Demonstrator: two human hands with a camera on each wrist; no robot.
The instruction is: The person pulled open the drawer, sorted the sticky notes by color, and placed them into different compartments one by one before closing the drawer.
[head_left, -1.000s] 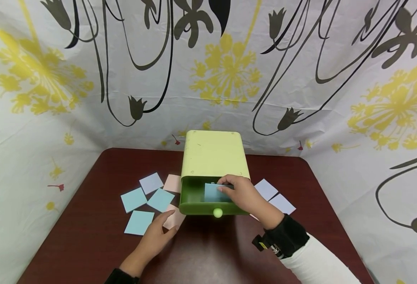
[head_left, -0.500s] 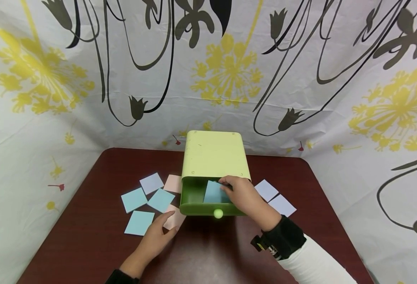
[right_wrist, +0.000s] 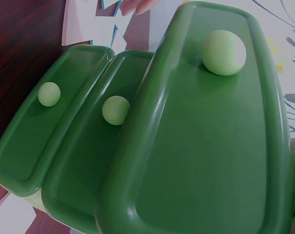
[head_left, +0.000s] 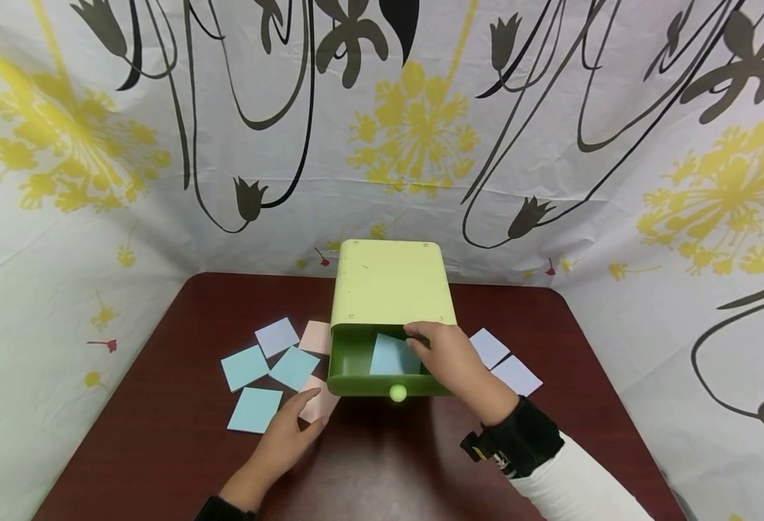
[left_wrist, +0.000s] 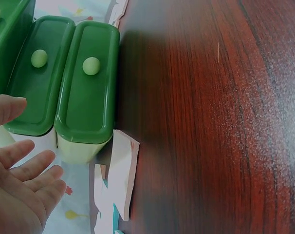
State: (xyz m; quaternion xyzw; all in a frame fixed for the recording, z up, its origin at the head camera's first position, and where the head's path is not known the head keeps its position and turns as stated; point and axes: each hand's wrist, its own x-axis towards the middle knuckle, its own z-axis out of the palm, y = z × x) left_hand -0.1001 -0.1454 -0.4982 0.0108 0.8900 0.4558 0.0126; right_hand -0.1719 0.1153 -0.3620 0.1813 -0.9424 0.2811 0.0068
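Note:
A small light-green cabinet [head_left: 391, 278] stands at the table's back with its top drawer [head_left: 362, 385] pulled out. Inside that drawer lies a blue square paper note [head_left: 395, 354]. My right hand [head_left: 453, 365] is over the drawer's right side, thumb and fingers apart beside the note; in the right wrist view the drawer front [right_wrist: 201, 141] hides most of it. Left of the cabinet, my left hand [head_left: 284, 434] is held palm inward with relaxed fingers next to a pink note [head_left: 320, 405]. In the left wrist view its fingers [left_wrist: 35, 168] are spread and hold nothing.
Blue notes [head_left: 255, 409] and a lilac note [head_left: 276, 336] lie left of the cabinet, with another pink note [head_left: 316, 338] against its side. Two lilac notes [head_left: 517, 374] lie on the right. Two lower drawers [left_wrist: 91, 107] are closed. Patterned cloth [head_left: 414, 217] hangs behind the table.
The blue note, earlier held at its top edge by my right hand, has tilted and settled lower in the drawer, and the fingers have come off it. My left hand has stayed in place.

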